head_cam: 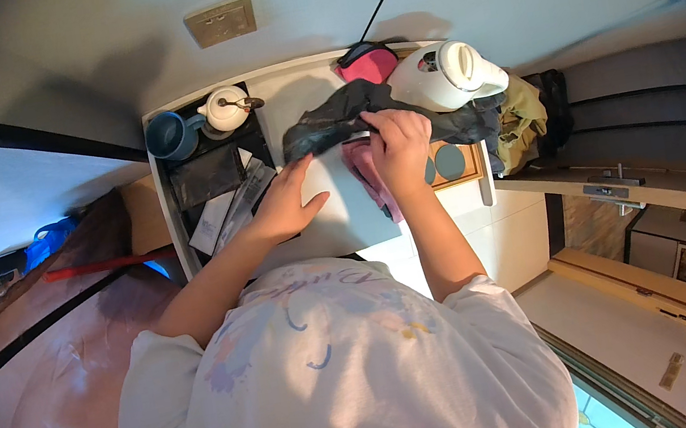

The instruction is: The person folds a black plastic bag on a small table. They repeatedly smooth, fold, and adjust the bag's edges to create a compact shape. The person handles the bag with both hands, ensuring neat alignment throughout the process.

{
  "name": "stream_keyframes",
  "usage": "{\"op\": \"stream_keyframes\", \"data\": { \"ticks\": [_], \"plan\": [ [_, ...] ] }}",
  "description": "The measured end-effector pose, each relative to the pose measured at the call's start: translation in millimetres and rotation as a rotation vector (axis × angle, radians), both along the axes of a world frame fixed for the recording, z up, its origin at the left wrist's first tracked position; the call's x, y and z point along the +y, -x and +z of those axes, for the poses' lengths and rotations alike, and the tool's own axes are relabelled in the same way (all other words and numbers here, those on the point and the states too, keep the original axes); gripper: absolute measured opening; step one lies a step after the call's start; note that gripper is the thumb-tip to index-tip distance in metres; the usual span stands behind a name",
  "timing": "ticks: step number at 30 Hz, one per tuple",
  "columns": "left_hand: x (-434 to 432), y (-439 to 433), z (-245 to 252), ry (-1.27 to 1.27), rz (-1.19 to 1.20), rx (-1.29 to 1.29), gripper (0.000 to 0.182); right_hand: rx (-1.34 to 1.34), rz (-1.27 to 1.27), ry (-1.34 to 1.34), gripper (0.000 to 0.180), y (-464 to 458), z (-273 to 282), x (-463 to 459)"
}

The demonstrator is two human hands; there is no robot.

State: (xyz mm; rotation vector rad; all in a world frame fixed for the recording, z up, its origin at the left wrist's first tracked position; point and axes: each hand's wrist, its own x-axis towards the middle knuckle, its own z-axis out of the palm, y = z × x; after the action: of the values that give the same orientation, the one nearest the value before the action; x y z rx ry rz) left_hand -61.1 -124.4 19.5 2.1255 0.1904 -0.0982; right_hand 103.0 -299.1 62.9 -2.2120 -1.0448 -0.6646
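Observation:
A crumpled black garment or cloth (333, 117) lies across the light tabletop (327, 182). My right hand (399, 143) has its fingers bent onto the middle of it, thumb and fingertips pinching the material. My left hand (290, 202) rests at its lower left edge, fingers spread, fingertips at the cloth. Beneath my right hand a folded pink cloth (364, 166) shows. The white electric kettle (446, 78) stands just right of the black cloth. Behind it sits a pink and black pouch-like item (367, 64).
At the left, a black tray holds a blue mug (172, 136), a small white teapot (225, 110) and flat packages (224, 213). A wooden tray (474, 163) with dark round pieces lies right. Olive clothing (518, 116) hangs beyond. A socket (220, 22) is on the wall.

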Motion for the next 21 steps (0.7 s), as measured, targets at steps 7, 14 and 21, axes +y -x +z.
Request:
{"op": "stream_keyframes", "data": {
  "ticks": [7,14,21],
  "plan": [
    [-5.7,-3.9,32.5,1.374,0.237,-0.142,0.045,0.103,0.524,0.049,0.032,51.8,53.9,11.6],
    [11.6,35.7,86.9,1.477,0.377,-0.342,0.034,0.132,0.542,-0.239,0.036,86.4,79.3,10.0],
    [16.2,96.2,118.8,1.345,0.4,-0.34,0.039,0.212,0.591,-0.027,0.028,116.1,107.3,7.0]
  ]
}}
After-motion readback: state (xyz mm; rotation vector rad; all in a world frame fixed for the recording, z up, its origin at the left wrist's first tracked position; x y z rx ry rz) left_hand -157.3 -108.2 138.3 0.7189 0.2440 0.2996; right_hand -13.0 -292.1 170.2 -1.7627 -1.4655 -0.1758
